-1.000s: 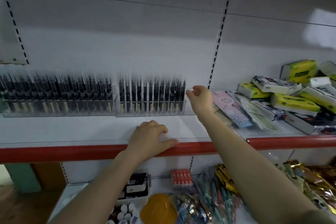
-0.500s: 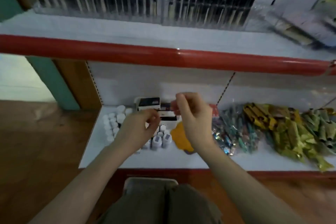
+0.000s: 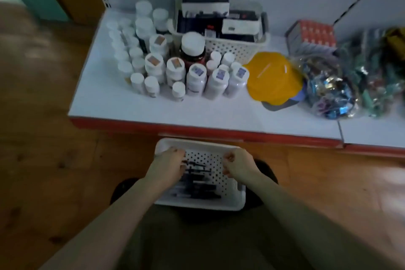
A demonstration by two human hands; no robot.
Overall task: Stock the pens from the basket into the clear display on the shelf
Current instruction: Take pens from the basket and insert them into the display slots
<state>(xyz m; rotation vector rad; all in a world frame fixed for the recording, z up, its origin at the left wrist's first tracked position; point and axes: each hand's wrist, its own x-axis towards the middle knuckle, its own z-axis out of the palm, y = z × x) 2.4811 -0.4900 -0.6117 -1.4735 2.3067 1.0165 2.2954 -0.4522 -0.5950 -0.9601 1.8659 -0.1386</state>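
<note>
Where both hands hovered before the lower shelf a moment ago, they now reach down into the white basket [image 3: 198, 204] on the floor: the left hand [image 3: 167, 167] curls its fingers onto the dark pens [image 3: 197, 186], the right hand [image 3: 237, 165] curled just beside them, its hold unclear. Bare perforated basket bottom shows between the hands, and the red-edged shelf [image 3: 197, 114] of white bottles [image 3: 175, 68] lies just beyond the far rim.

Two bare forearms are shown entering from the lower edge, uncovered by any sleeve as far as the frame's edge. No ring, watch or glove is seen on the left hand [image 3: 167, 166] or the right hand [image 3: 240, 165]. Between the forearms, dark olive-brown trousers [image 3: 197, 241] are worn.
</note>
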